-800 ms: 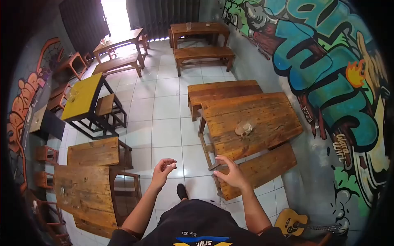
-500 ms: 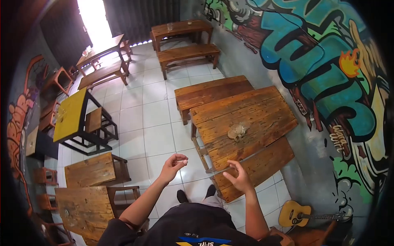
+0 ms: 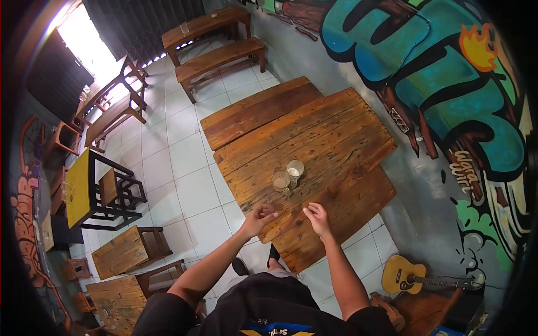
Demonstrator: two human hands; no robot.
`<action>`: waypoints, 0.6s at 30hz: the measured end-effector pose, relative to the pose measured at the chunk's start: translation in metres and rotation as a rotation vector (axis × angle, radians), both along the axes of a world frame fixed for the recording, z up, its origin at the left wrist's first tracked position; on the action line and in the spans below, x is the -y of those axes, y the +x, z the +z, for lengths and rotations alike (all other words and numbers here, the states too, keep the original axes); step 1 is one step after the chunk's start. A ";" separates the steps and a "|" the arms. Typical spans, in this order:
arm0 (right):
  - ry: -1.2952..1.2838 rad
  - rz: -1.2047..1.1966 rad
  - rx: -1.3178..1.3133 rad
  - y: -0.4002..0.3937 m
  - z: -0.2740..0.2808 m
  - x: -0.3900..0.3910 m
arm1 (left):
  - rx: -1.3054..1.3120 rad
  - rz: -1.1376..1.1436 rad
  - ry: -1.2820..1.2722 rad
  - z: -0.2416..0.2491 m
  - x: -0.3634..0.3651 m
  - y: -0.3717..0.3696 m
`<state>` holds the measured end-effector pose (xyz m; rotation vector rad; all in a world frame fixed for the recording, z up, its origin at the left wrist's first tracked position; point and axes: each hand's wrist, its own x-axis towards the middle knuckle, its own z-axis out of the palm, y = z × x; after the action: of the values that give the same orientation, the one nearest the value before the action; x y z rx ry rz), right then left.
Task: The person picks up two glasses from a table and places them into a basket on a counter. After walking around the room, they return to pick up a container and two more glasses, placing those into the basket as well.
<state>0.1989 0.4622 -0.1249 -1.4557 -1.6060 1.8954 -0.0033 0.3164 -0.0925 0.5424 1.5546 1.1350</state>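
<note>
My left hand [image 3: 259,220] is at the near left edge of the wooden table [image 3: 330,134], its fingers loosely curled and thumb apart, holding nothing. Over the table's near side is my right hand [image 3: 318,219], with bent fingers and no object visible in it. Ahead of both hands, clear glasses stand close together on the planks: one glass [image 3: 295,168] is slightly farther back, and another glass [image 3: 281,180] sits to its left. Neither hand touches them.
A bench [image 3: 263,109] lies along the table's far side, another bench [image 3: 330,224] along its near right side. A guitar [image 3: 402,274] rests at lower right by the painted wall. To the left are a yellow table [image 3: 81,190] and stools; more tables stand behind.
I have stepped closer to the table and the view has turned to the right. My hands have drawn nearer each other, their fingers more curled. The glasses now show more clearly.
</note>
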 end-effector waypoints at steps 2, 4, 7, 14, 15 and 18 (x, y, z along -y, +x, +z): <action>-0.008 0.038 0.018 -0.008 -0.029 -0.020 | -0.045 0.011 -0.037 -0.015 -0.022 0.012; 0.015 0.139 0.079 -0.023 -0.034 -0.037 | -0.099 0.003 -0.079 -0.036 -0.042 0.016; -0.012 0.172 -0.013 -0.047 -0.039 -0.048 | -0.134 0.018 -0.157 -0.058 -0.058 0.024; -0.141 0.248 -0.085 -0.076 -0.070 -0.061 | 0.088 0.118 -0.050 -0.073 -0.081 0.039; -0.178 0.224 -0.122 -0.078 -0.064 -0.061 | 0.075 0.145 -0.048 -0.071 -0.082 0.039; 0.044 0.218 -0.115 -0.074 -0.078 -0.064 | 0.048 0.263 -0.032 -0.076 -0.084 0.048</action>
<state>0.1250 0.5261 -0.2033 -1.1721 -1.8011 2.0038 0.0447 0.4004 -0.1681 0.2914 1.6325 1.3082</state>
